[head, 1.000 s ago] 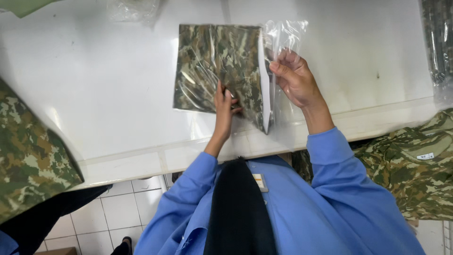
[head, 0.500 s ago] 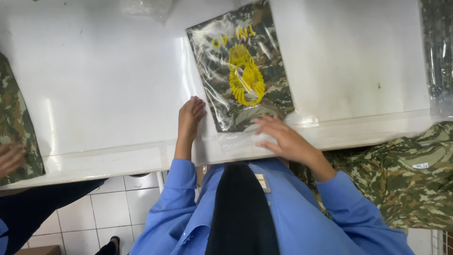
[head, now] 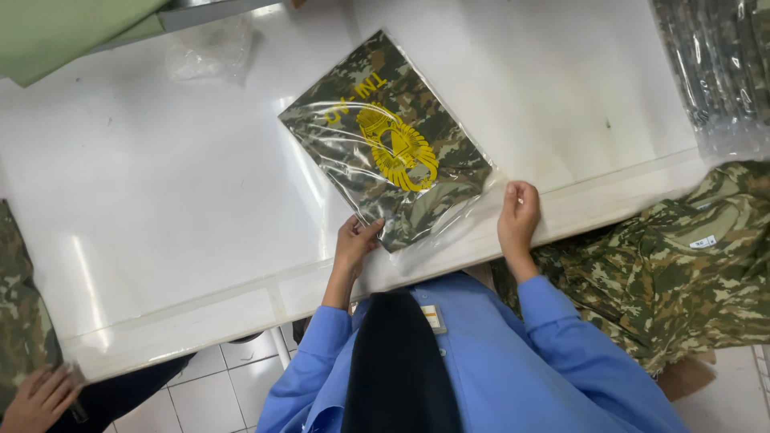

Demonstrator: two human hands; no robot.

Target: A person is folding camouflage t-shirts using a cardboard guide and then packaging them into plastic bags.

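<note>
Head: both hands [head: 353, 244] grip bagged camouflage garment [head: 385, 140].

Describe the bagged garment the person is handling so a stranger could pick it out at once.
On the white table, look at the near edge, between the left hand and right hand. There lies a folded camouflage garment in a clear plastic bag, lying askew. Unlike the loose camouflage clothes nearby, it shows a large yellow emblem.

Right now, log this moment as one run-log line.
left hand: on bagged camouflage garment near corner | right hand: pinching clear bag's open flap | surface: white table
</note>
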